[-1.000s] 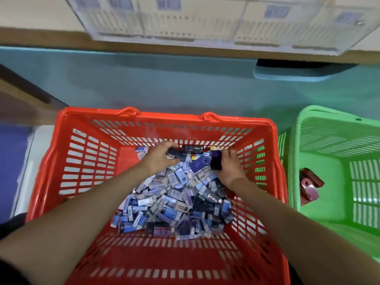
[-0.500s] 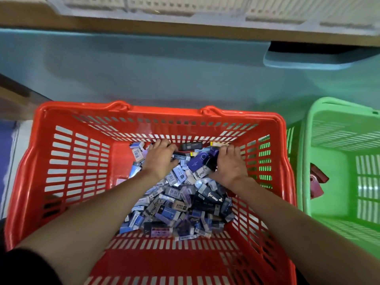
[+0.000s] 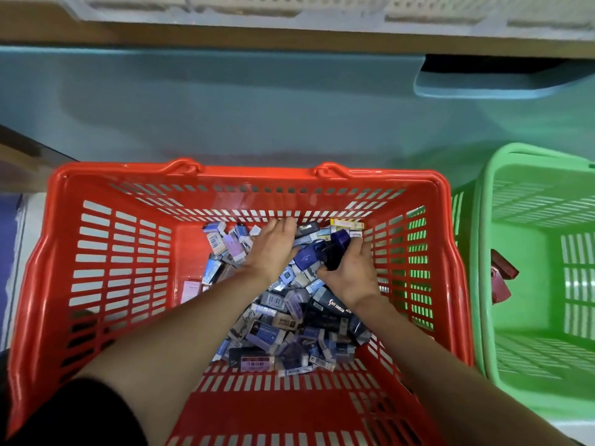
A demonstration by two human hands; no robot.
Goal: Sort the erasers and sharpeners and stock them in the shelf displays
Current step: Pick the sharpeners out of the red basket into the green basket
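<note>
A red slotted basket [image 3: 106, 252] holds a heap of wrapped erasers [image 3: 283, 320] in blue, white and dark sleeves. Both hands are deep in its far end. My right hand [image 3: 351, 272] grips dark blue sharpeners [image 3: 331, 252] at the heap's back right. My left hand [image 3: 273, 249] lies flat on the erasers with straight fingers, just left of the sharpeners. A yellow-edged eraser [image 3: 346, 224] lies against the far wall.
A green basket [image 3: 521, 317] stands right of the red one, with dark red sharpeners [image 3: 500, 278] against its left wall. Behind both runs a pale blue panel [image 3: 225, 107], with a wooden shelf edge and white display trays [image 3: 289, 8] above.
The view has tilted down a little. My right hand has drawn the blue sharpeners up out of the heap; my left hand has slid right and flattened on the erasers.
</note>
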